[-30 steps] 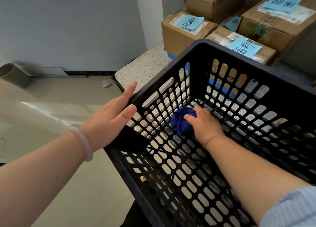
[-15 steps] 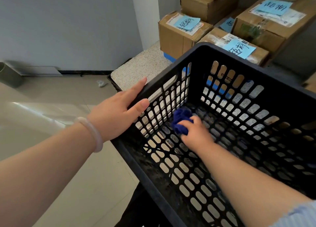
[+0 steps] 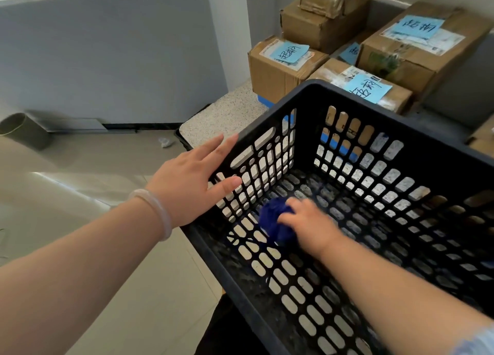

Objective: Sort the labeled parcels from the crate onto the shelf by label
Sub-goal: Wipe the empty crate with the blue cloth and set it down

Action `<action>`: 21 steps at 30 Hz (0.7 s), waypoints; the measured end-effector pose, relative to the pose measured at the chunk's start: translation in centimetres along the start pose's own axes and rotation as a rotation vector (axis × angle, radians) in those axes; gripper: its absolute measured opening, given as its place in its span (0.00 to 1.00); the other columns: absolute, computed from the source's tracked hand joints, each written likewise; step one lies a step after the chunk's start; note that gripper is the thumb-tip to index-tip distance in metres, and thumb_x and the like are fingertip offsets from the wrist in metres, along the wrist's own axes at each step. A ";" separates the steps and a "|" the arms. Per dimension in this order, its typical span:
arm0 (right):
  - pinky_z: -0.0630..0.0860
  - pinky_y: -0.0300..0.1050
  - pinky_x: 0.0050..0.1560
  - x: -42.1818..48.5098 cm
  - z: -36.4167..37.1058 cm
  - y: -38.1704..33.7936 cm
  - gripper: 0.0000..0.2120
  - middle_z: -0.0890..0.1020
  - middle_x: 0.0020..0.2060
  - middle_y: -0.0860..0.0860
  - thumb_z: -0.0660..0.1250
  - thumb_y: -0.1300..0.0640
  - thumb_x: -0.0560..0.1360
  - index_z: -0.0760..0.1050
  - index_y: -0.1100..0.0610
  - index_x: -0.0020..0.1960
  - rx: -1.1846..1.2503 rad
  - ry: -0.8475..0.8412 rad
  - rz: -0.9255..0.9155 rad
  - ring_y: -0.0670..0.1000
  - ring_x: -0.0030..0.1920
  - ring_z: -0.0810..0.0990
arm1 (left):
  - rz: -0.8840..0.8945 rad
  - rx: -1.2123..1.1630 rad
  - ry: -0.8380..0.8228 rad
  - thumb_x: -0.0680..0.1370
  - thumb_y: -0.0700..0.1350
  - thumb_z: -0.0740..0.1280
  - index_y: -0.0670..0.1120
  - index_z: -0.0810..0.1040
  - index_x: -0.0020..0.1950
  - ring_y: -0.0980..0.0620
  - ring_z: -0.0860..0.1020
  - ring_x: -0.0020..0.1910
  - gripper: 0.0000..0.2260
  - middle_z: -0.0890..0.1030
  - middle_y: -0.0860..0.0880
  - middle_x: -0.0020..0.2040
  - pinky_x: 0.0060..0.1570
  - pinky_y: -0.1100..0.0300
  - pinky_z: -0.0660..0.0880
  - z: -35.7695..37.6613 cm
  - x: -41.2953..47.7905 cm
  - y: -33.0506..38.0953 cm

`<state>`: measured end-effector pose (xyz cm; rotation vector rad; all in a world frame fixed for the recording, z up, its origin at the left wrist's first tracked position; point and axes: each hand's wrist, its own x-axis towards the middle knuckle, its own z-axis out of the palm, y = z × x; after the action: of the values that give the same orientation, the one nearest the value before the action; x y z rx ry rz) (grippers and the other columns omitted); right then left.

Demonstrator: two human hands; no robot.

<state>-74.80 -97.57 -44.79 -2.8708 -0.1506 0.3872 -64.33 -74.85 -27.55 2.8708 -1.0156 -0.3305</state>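
Grey wall (image 3: 107,60), glossy beige floor (image 3: 149,306)

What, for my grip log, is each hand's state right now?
Left hand: open, fingers straight, at the crate's side wall.
Right hand: grips the cloth inside the crate.
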 end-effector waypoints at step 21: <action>0.64 0.46 0.71 -8.6 3.6 -4.3 0.21 0.63 0.68 0.44 0.68 0.58 0.74 0.75 0.41 0.64 0.431 -0.221 -0.127 0.52 0.66 0.70 | -0.111 -0.088 -0.041 0.71 0.70 0.47 0.70 0.43 0.76 0.51 0.60 0.76 0.33 0.56 0.59 0.79 0.69 0.51 0.64 -1.2 -0.4 1.5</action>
<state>-84.33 -93.76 -44.98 -2.3781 -0.2531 0.6264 -65.24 -75.73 -26.05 2.8583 -0.8271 -0.4320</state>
